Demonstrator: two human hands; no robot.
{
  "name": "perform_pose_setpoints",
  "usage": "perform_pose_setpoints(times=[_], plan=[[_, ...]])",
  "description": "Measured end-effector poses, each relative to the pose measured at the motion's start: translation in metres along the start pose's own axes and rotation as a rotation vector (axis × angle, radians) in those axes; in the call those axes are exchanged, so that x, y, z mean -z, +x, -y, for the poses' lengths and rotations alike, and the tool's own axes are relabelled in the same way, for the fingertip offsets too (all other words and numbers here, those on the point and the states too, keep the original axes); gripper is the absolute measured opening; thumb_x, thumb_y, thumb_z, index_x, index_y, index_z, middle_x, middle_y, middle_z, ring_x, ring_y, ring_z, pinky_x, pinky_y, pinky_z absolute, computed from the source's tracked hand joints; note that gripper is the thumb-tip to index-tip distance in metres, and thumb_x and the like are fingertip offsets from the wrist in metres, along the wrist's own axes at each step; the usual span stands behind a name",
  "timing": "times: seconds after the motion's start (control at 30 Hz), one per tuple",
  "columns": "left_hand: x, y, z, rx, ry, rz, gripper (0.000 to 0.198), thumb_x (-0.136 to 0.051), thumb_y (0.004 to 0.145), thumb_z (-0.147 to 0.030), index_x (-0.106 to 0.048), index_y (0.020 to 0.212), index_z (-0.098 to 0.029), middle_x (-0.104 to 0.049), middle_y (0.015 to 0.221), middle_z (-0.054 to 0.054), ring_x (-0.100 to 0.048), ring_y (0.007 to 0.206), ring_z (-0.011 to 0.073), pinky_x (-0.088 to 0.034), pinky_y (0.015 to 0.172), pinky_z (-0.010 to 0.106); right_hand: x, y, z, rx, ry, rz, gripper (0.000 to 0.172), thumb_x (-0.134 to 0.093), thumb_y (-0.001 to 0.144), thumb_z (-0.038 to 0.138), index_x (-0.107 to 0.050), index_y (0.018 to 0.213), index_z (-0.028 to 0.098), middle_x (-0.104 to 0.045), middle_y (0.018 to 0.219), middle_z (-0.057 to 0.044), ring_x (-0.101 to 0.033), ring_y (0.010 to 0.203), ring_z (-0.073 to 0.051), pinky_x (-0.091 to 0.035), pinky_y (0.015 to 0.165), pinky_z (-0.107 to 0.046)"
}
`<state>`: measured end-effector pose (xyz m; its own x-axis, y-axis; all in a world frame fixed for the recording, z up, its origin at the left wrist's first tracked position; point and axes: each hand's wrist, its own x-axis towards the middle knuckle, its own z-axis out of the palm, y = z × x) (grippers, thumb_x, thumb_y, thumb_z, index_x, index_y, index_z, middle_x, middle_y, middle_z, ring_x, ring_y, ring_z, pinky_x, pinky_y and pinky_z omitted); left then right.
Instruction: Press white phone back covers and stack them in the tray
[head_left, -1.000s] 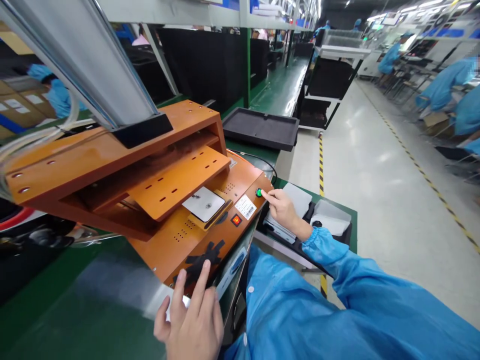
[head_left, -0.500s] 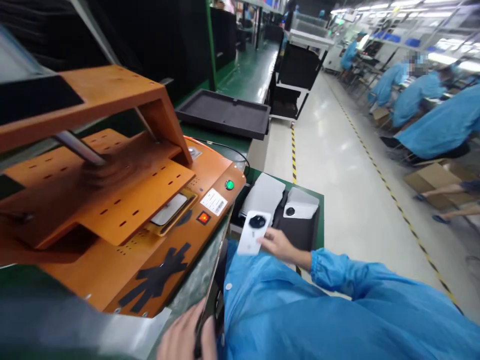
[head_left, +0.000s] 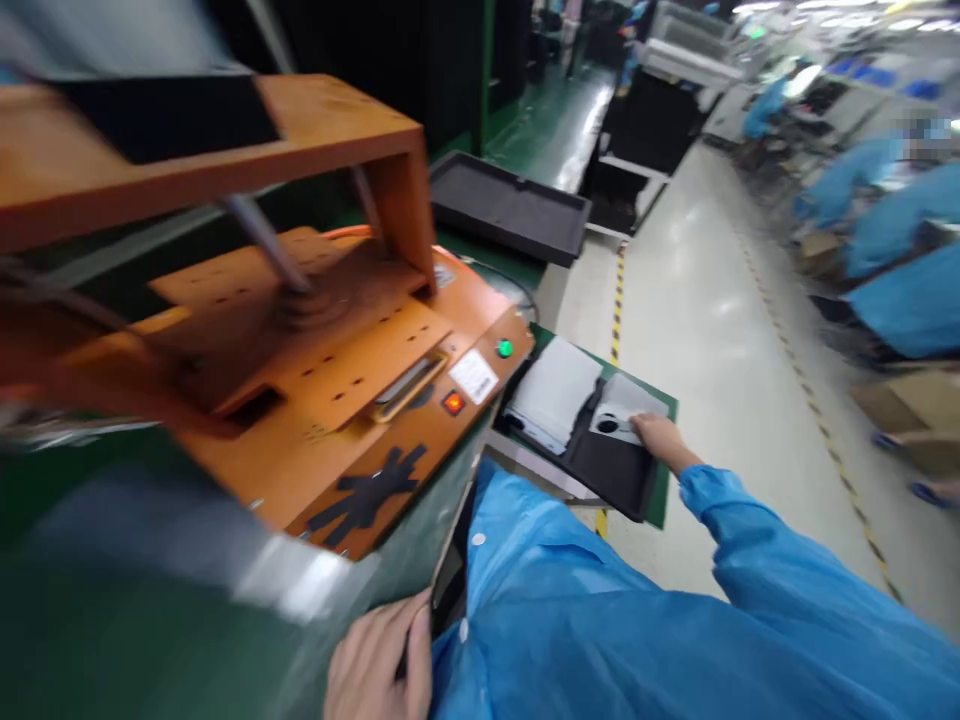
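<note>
At the right part of a black tray, my right hand has its fingers closed on the edge of a white phone back cover with a round black camera area. The cover lies at the front of a small stack of white sheets. A larger stack of white sheets fills the tray's left side. Low in the view, my left hand is curled over the edge of the green table, thumb on the near side; its fingertips are partly hidden.
An orange press with a green button and a lit red switch stands on the green table. Behind it lies another black tray. Several people in blue coats sit at the far right, beside cardboard boxes.
My right hand has moved right and away from me with the phone back cover, from in front of my body to the small stack. The view has shifted left; my left hand stays at the table edge.
</note>
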<state>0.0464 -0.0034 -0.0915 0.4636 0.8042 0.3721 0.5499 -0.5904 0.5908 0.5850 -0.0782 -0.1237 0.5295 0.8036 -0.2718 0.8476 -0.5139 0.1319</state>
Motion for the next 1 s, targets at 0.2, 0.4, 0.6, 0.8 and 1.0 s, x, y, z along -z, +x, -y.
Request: perform_pose_setpoints(times=[0.2, 0.4, 0.6, 0.8, 1.0], plan=[[0.026, 0.0, -0.01, 0.157, 0.01, -0.111, 0.023, -0.059, 0.093, -0.012, -0.07, 0.11, -0.023, -0.074, 0.097, 0.005, -0.067, 0.092, 0.0194, -0.052, 0.089, 0.035, -0.003, 0.03, 0.013, 0.211, -0.026, -0.3, 0.031, -0.046, 0.098, 0.033, -0.072, 0.1, 0.016, -0.068, 0.104, -0.027, -0.069, 0.088, -0.034, -0.052, 0.071, -0.045], [0.049, 0.007, 0.013, 0.397, 0.439, -0.158, 0.044, -0.063, 0.095, -0.035, -0.061, 0.139, -0.028, -0.061, 0.144, 0.012, -0.054, 0.128, 0.0357, -0.044, 0.102, 0.054, 0.004, -0.001, 0.173, 1.031, 0.448, -0.488, 0.024, -0.054, 0.095, 0.022, -0.07, 0.111, 0.029, -0.071, 0.092, -0.01, -0.068, 0.081, -0.024, -0.057, 0.073, -0.039], [0.044, 0.028, 0.024, 0.374, 0.566, 0.012, 0.046, -0.049, 0.101, -0.034, -0.056, 0.146, -0.027, -0.051, 0.156, 0.009, -0.038, 0.146, 0.0427, -0.035, 0.11, 0.062, 0.05, -0.082, 0.353, 1.814, 0.634, -0.562, 0.024, -0.063, 0.091, 0.019, -0.067, 0.114, 0.023, -0.069, 0.081, -0.003, -0.059, 0.068, -0.017, -0.045, 0.059, -0.033], [0.065, -0.039, 0.026, 0.393, 0.54, -0.035, 0.043, -0.049, 0.1, -0.02, -0.056, 0.143, -0.025, -0.059, 0.149, 0.007, -0.043, 0.147, 0.0324, -0.035, 0.118, 0.056, 0.055, -0.089, 0.377, 1.759, 0.483, -0.616, 0.016, -0.059, 0.095, 0.018, -0.067, 0.108, 0.021, -0.063, 0.073, 0.0, -0.051, 0.064, -0.015, -0.036, 0.058, -0.033], [0.072, -0.08, 0.009, 0.492, 0.377, -0.179, 0.042, -0.051, 0.099, -0.018, -0.058, 0.14, -0.025, -0.055, 0.152, 0.01, -0.047, 0.144, 0.0285, -0.039, 0.119, 0.052, 0.053, -0.087, 0.374, 1.714, 0.442, -0.594, 0.012, -0.059, 0.095, 0.02, -0.068, 0.104, 0.02, -0.061, 0.071, 0.0, -0.048, 0.064, -0.016, -0.031, 0.058, -0.035]])
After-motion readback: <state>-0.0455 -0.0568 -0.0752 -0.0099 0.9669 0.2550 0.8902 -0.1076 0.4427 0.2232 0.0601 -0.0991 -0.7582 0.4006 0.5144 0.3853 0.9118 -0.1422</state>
